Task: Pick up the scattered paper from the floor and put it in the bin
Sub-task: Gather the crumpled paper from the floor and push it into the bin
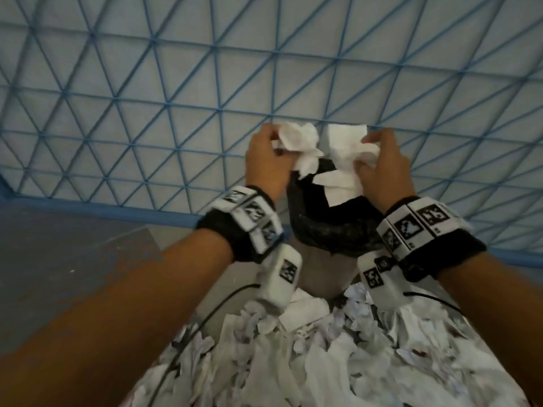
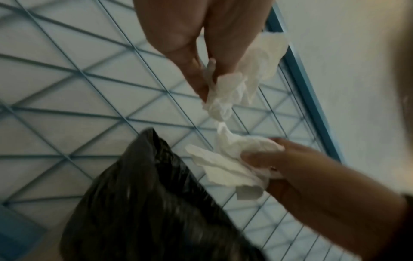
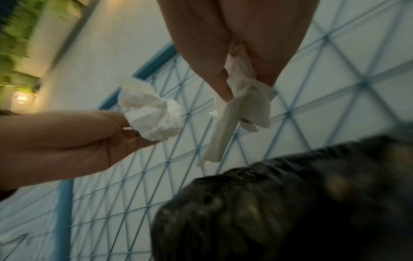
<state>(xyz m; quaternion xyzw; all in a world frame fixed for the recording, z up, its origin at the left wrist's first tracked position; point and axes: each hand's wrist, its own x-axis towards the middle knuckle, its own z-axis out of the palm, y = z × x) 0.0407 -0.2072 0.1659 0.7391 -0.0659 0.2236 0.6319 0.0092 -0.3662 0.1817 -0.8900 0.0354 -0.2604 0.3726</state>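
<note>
Both my hands hover over the bin, which is lined with a black bag (image 1: 329,227). My left hand (image 1: 271,142) pinches a crumpled white paper wad (image 1: 298,141). My right hand (image 1: 370,152) grips a flatter, folded white paper (image 1: 342,151) that hangs down into the bag's mouth. In the left wrist view my left hand (image 2: 209,83) holds its wad (image 2: 236,88) above the bag (image 2: 145,203). In the right wrist view my right hand (image 3: 239,74) pinches its paper (image 3: 245,104) above the bag (image 3: 279,203), with the left hand's wad (image 3: 152,114) beside it.
A heap of scattered white paper (image 1: 323,348) lies on the floor in front of the bin, under my wrists. A pale wall panel with a blue lattice (image 1: 176,98) stands right behind the bin. Worn grey floor (image 1: 58,245) stretches to the left.
</note>
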